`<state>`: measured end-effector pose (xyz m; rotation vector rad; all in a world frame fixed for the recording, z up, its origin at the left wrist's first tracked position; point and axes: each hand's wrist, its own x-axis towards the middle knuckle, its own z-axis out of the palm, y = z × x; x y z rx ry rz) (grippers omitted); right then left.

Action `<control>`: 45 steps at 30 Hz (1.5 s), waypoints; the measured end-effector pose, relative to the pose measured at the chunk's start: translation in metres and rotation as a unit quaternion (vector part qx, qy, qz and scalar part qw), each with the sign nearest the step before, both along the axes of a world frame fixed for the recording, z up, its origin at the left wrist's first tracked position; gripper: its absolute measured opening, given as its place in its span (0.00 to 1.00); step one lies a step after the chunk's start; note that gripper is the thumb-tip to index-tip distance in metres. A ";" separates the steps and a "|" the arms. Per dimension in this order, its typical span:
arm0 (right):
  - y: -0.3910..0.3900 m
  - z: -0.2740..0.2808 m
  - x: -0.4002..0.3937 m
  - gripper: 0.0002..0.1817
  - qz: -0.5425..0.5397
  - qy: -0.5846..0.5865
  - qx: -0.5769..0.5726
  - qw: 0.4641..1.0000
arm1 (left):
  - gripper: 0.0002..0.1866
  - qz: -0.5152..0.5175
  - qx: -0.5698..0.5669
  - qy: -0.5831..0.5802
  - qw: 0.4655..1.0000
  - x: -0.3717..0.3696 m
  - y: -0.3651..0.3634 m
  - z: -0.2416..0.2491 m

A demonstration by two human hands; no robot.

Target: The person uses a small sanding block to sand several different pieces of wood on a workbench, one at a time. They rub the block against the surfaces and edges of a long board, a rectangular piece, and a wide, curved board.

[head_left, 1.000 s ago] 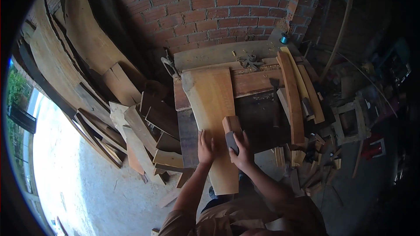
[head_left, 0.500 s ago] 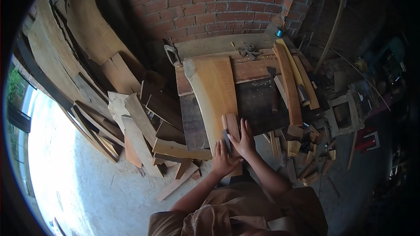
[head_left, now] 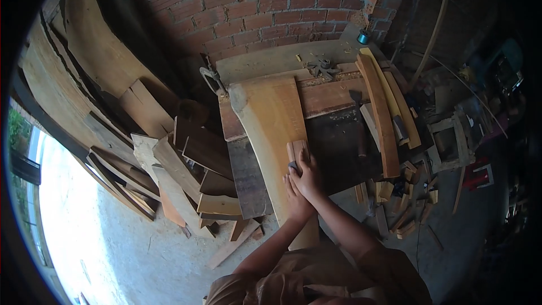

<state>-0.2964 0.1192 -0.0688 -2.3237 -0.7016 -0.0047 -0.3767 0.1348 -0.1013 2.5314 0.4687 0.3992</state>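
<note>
A long, pale yellow board [head_left: 271, 107] with one wavy edge lies on the workbench, its near end toward my body. On it rests a small reddish-brown wooden block [head_left: 296, 149] with a dark grey piece, perhaps sandpaper, at its left side. My right hand [head_left: 308, 179] is closed over the block, with its fingers pointing forward. Just below, my left hand [head_left: 297, 200] presses against the block's near left side, touching my right hand. The two hands hide most of the block.
The workbench [head_left: 333, 135] carries a chisel-like tool [head_left: 359, 124], long curved wood strips [head_left: 379, 118] and a dark metal tool [head_left: 323, 69]. A clamp [head_left: 212, 76] grips its far left corner. Leaning boards [head_left: 107, 39] crowd the left; wood offcuts [head_left: 406, 203] litter the floor at right.
My hands have come together, the right fingers closing over the block and the left hand sliding in beside it. The block has shifted slightly forward; the view has tilted a little.
</note>
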 end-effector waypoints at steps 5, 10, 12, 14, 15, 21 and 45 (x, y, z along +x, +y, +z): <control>0.058 0.001 0.094 0.34 0.001 -0.030 0.034 0.999 | 0.48 0.041 0.007 -0.016 0.999 0.089 0.053 0.012; 0.126 0.001 0.200 0.34 -0.011 -0.042 0.030 0.999 | 0.46 0.093 -0.028 -0.007 0.995 0.193 0.117 0.019; 0.150 0.009 0.232 0.34 -0.020 -0.021 0.028 0.999 | 0.45 0.108 -0.019 0.017 0.994 0.227 0.138 0.028; 0.167 0.020 0.257 0.34 -0.020 -0.003 0.013 1.000 | 0.45 0.126 -0.010 0.041 0.991 0.251 0.153 0.033; 0.172 0.025 0.264 0.34 -0.020 0.015 -0.002 1.000 | 0.44 0.129 0.009 0.059 0.990 0.261 0.161 0.034; 0.166 0.009 0.247 0.34 -0.052 -0.054 -0.001 0.997 | 0.44 0.120 -0.007 0.039 0.992 0.242 0.151 0.036; 0.163 0.007 0.168 0.31 0.031 -0.012 0.064 0.997 | 0.47 0.133 -0.007 0.035 0.991 0.164 0.151 0.036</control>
